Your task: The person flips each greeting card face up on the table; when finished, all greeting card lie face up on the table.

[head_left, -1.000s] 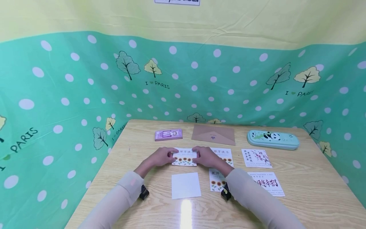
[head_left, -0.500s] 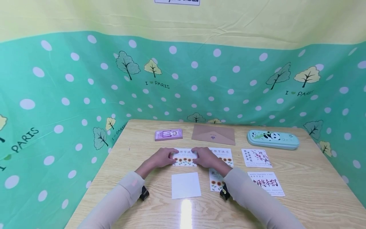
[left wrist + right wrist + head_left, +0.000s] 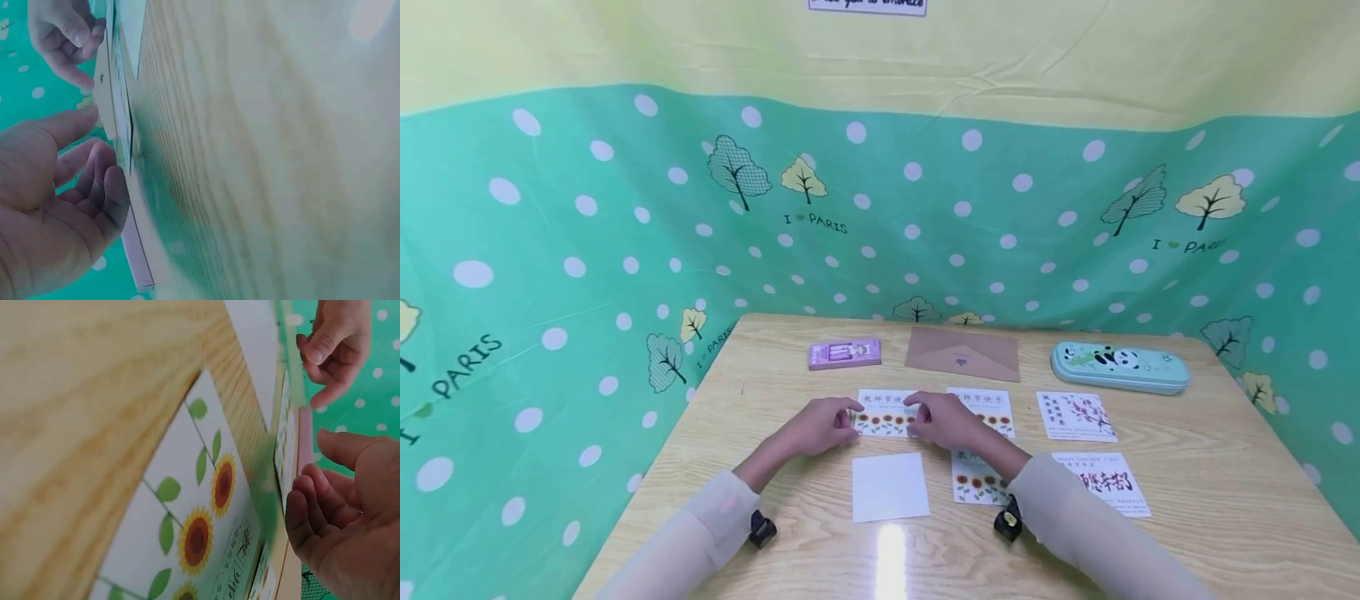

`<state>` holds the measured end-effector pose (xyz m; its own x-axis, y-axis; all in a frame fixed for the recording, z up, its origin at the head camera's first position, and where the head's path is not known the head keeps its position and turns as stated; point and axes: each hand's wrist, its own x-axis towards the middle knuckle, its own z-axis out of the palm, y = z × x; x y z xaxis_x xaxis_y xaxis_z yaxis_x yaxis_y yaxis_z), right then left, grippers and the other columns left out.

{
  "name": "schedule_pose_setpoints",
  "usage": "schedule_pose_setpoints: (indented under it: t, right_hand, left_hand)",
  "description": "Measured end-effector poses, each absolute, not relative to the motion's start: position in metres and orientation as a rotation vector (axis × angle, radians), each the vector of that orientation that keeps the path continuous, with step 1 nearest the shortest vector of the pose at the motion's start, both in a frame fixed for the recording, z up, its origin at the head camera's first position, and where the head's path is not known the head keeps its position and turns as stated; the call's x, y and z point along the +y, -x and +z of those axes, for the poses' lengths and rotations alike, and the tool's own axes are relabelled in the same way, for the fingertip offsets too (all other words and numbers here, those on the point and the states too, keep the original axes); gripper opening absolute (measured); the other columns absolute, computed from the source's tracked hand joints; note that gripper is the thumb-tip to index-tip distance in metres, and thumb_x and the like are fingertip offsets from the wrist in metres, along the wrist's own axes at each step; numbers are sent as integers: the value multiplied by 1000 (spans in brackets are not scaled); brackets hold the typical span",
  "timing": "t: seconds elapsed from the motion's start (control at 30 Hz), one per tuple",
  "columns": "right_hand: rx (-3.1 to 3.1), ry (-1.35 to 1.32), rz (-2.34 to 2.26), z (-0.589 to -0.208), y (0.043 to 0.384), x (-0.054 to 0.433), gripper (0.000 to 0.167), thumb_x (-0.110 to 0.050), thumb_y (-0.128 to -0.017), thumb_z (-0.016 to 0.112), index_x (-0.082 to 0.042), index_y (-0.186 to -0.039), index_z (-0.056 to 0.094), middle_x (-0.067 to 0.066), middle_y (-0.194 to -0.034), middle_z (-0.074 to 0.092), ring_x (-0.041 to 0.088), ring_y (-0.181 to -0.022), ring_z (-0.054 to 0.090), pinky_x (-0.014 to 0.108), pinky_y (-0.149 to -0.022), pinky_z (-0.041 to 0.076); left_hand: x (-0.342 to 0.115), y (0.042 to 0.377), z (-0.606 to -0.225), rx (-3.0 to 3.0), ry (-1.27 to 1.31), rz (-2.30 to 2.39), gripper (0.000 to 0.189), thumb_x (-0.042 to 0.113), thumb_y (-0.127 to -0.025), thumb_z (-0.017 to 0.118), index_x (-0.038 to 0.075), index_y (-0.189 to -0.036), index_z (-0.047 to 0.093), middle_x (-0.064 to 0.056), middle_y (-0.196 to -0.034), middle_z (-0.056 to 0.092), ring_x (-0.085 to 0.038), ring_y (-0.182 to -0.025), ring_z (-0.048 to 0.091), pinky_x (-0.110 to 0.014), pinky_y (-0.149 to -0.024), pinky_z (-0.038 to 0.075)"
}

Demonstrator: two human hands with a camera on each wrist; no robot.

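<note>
A white card with printed sunflowers and black lettering [image 3: 883,410] lies flat on the wooden table. My left hand [image 3: 822,425] is at its left edge, loosely bent fingers holding nothing. At the card's right edge my right hand [image 3: 946,419] hovers the same way, overlapping its corner in the head view. Both wrist views show thumbs apart from the fingers and nothing between them. Under my right forearm lies another sunflower card [image 3: 206,512], partly hidden in the head view. A third sunflower card [image 3: 992,400] is just beyond that forearm. A blank white card [image 3: 891,488] sits nearer me.
To the right lie a plum-blossom card [image 3: 1077,415] and a red-lettered card [image 3: 1108,483], the latter partly behind the sleeve. Along the back are a purple box [image 3: 845,353], a brown envelope [image 3: 962,354] and a mint panda pencil case [image 3: 1120,367]. A dotted curtain [image 3: 880,225] stands behind.
Both hands held the sunflower card by its sides. They have let go and drawn slightly apart, and the card stays flat on the table.
</note>
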<state>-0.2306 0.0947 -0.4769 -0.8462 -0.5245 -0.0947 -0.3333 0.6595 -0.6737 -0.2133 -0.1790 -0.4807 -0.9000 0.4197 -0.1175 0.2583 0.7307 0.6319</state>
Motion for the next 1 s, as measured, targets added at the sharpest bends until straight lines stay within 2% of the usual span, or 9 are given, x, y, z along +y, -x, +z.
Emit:
schedule_pose_setpoints:
  t: [0.2, 0.3, 0.57, 0.73, 1.0]
  right_hand:
    - [2535, 800, -960, -473, 215, 101, 45, -21, -95, 72, -7, -136, 62, -9, -79, 63, 6, -66, 56, 24, -67, 49]
    - [2477, 825, -956, -471, 207, 104, 44, -21, -94, 73, -9, -135, 64, -10, -77, 63, 5, -65, 54, 24, -65, 49]
    - [2401, 808, -924, -473, 198, 107, 48, -19, -89, 79, -14, -135, 66, -8, -74, 64, 6, -61, 54, 24, -59, 46]
    - [2418, 852, -864, -477, 196, 110, 55, -18, -85, 83, -13, -136, 65, -10, -75, 63, 4, -62, 53, 23, -61, 47]
    - [2429, 840, -867, -482, 192, 108, 55, -13, -82, 84, -12, -135, 66, -10, -76, 59, 3, -64, 49, 22, -64, 46]
  left_hand:
    - [-185, 190, -479, 2647, -579, 964, 44, 14, -93, 73, 5, -134, 62, 5, -86, 62, -7, -71, 56, -22, -64, 49]
    - [-187, 178, -481, 2639, -584, 985, 47, 14, -91, 75, 3, -135, 61, 5, -86, 62, -6, -71, 55, -22, -64, 49]
    - [-184, 156, -489, 2609, -607, 972, 67, 23, -85, 82, -1, -141, 54, 5, -89, 58, -4, -70, 51, -22, -64, 46]
    - [-181, 147, -493, 2629, -618, 919, 81, 31, -81, 86, 0, -146, 50, 5, -92, 52, -6, -75, 46, -22, -66, 42]
    - [-178, 141, -491, 2647, -637, 899, 72, 27, -79, 87, 7, -141, 59, 4, -94, 51, -9, -80, 45, -21, -68, 41]
